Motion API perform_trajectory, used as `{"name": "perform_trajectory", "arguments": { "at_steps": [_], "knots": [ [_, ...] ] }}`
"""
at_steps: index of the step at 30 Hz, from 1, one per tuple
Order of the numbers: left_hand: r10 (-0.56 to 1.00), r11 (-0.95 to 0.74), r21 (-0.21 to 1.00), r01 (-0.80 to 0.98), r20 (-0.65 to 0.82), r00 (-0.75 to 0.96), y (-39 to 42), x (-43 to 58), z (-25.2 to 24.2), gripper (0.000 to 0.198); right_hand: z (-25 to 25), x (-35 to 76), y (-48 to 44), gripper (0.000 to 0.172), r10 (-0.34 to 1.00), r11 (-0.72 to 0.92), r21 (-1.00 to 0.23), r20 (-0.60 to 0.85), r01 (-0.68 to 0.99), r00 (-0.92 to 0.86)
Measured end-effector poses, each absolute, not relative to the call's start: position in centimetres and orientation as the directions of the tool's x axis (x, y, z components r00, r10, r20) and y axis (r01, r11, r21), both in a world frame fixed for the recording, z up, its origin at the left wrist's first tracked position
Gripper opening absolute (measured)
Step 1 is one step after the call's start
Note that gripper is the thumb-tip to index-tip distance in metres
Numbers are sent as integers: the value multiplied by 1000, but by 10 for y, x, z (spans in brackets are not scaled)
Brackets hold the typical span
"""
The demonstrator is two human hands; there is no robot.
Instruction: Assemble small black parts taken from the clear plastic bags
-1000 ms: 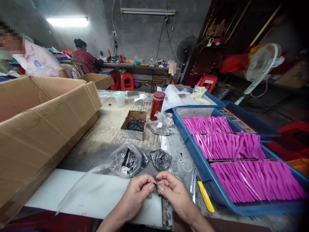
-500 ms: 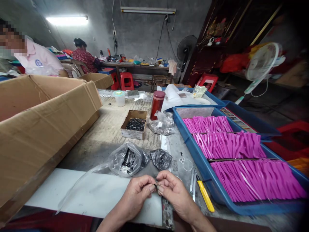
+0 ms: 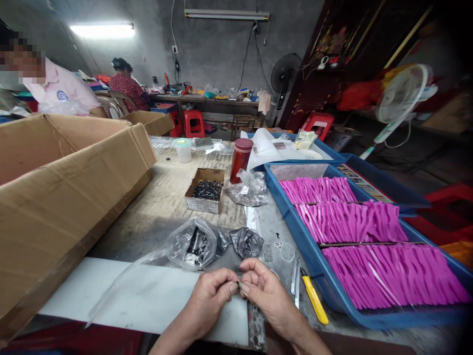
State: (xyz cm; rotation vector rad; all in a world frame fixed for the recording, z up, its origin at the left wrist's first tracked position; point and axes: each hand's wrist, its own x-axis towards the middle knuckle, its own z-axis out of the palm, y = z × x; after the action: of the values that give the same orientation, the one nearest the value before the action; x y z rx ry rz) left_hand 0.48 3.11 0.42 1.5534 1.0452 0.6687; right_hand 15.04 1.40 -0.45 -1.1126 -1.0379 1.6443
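Note:
My left hand (image 3: 212,297) and my right hand (image 3: 264,291) meet fingertip to fingertip over the front edge of the table. Both are closed in a pinch on a tiny black part (image 3: 237,283), mostly hidden by the thumbs and fingers, its kind too small to tell. Just beyond them lies an opened clear plastic bag (image 3: 173,249) with small black pieces inside. Beside it sits a dark plastic bag (image 3: 247,243), rolled open. A white sheet (image 3: 148,298) lies under my left forearm.
A cardboard box (image 3: 74,197) fills the left side. Blue trays (image 3: 306,256) at the right hold rows of magenta pieces (image 3: 391,271). A yellow-handled tool (image 3: 314,298), a small box of black pins (image 3: 203,204) and a red flask (image 3: 241,161) stand or lie around. Two people sit behind.
My hands stay nearly in place; the right fingers lift slightly and less of the black part shows. At the left, the person in the pale shirt shifts slightly to the right.

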Motion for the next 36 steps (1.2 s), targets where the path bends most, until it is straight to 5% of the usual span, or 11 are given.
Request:
{"name": "perform_trajectory", "arguments": {
  "at_steps": [14,24,28,31,36],
  "knots": [
    [899,-34,963,269,-88,429,31,4,5,13,-7,147,15,30,958,-267,-916,-216,-301,-191],
    [903,-28,969,244,-80,422,35,2,8,15,-3,147,18,28,963,-239,-954,-208,-179,-173],
    [945,35,980,198,-96,312,54,-6,25,12,-3,160,26,24,980,-166,-986,-164,-11,-115],
    [978,61,982,177,-94,187,84,-13,48,13,-2,172,38,16,996,-56,-955,-75,290,-54],
    [999,-26,967,253,17,38,158,-18,72,10,2,177,61,19,982,180,-589,64,788,-176]
  ]
}}
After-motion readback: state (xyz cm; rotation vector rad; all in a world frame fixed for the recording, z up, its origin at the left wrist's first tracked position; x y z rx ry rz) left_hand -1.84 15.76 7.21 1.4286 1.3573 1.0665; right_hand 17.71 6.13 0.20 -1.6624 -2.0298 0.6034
